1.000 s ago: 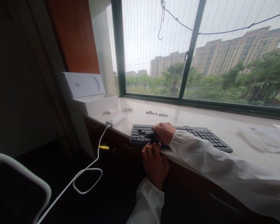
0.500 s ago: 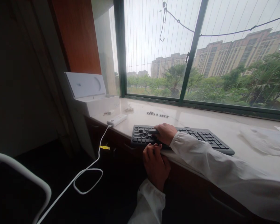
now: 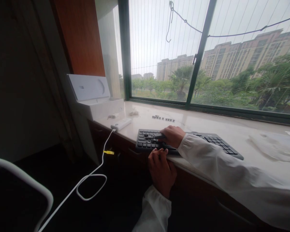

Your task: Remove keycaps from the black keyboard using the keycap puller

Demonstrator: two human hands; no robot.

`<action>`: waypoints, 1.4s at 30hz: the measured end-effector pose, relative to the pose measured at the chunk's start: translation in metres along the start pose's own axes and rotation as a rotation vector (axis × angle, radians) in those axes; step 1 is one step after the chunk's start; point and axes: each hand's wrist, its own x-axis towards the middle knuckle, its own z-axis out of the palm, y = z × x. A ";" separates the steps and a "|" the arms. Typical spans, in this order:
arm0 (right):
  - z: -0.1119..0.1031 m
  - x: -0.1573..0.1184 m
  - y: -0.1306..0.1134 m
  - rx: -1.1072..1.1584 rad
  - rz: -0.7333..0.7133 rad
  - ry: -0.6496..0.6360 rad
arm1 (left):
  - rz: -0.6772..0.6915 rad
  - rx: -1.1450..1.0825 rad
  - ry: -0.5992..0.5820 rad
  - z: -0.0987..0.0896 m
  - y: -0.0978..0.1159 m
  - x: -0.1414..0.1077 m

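Observation:
A black keyboard (image 3: 222,145) lies along the front edge of the white sill, with gaps among its left keys. My right hand (image 3: 173,136) is closed round a dark, slim tool (image 3: 159,136) whose tip points left over those gaps. Below it, my left hand (image 3: 161,170) rests its curled fingertips on the keyboard's near edge; whether it pinches the edge is unclear. Several small loose keycaps (image 3: 163,118) lie in a row behind the keyboard.
An open white box (image 3: 106,108) stands at the left end of the sill. In front of it lies a white power strip (image 3: 121,124) with a cable (image 3: 102,161) hanging down. Crumpled clear plastic (image 3: 273,146) lies at the right. A window rises behind.
My right hand has shifted slightly to the right, and the tool's tip sits at a slightly different angle over the keys. My left hand has hardly moved.

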 end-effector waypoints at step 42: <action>0.009 0.005 0.005 0.092 0.067 -0.002 | -0.001 0.046 -0.021 -0.001 0.001 0.001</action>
